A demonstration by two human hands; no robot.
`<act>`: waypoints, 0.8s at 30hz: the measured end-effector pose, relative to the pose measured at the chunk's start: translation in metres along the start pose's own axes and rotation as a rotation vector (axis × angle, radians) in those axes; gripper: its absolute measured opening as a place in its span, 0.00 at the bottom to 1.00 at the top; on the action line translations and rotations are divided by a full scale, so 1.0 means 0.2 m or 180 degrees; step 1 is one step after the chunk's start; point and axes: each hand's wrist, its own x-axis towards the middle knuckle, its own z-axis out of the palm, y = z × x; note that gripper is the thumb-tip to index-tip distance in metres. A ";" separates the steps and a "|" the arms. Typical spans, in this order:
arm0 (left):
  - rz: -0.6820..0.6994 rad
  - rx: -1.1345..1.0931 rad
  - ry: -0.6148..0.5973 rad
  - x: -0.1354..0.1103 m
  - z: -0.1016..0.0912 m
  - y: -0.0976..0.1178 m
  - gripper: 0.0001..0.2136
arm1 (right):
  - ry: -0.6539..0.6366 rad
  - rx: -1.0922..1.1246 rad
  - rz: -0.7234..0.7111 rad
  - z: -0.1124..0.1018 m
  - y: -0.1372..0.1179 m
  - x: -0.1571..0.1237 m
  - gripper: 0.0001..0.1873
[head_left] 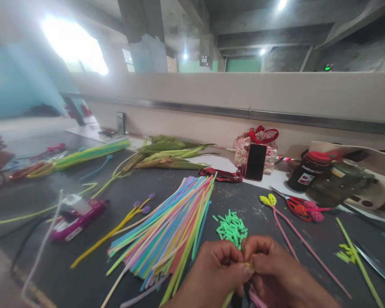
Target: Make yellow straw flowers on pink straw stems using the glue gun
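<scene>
My left hand (220, 270) and my right hand (274, 267) meet at the bottom centre, fingertips pinched together on a small yellow piece (249, 266) that they mostly hide. A pink stem (256, 297) shows below the fingers, and a yellow-green strip comes out under my left hand. Just beyond the fingertips is a pile of short green cut pieces (232, 226). Left of my hands spreads a big bundle of thin pastel strips (167, 231). To the right lie two long pink stems with yellow looped tips (268, 199).
Red-handled scissors (300, 207), a black bottle (306, 173) and a propped phone (256, 162) stand or lie at the back right. Corn husks (170, 154) lie behind the bundle. A purple power strip (78, 220) with cables is left. Yellow-green bits (347, 254) lie right, beside a metal blade (377, 267).
</scene>
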 end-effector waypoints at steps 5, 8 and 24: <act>0.0009 -0.0019 0.0080 0.01 0.01 -0.01 0.11 | -0.0072 0.0102 -0.0148 -0.08 0.07 0.02 0.06; -0.0088 0.0003 0.0087 0.02 0.01 0.01 0.12 | -0.0061 0.0137 -0.0141 -0.08 0.08 0.02 0.07; 0.0086 -0.0464 0.0134 0.05 -0.02 -0.03 0.13 | -0.0042 -0.0635 -0.0382 -0.05 -0.01 0.02 0.18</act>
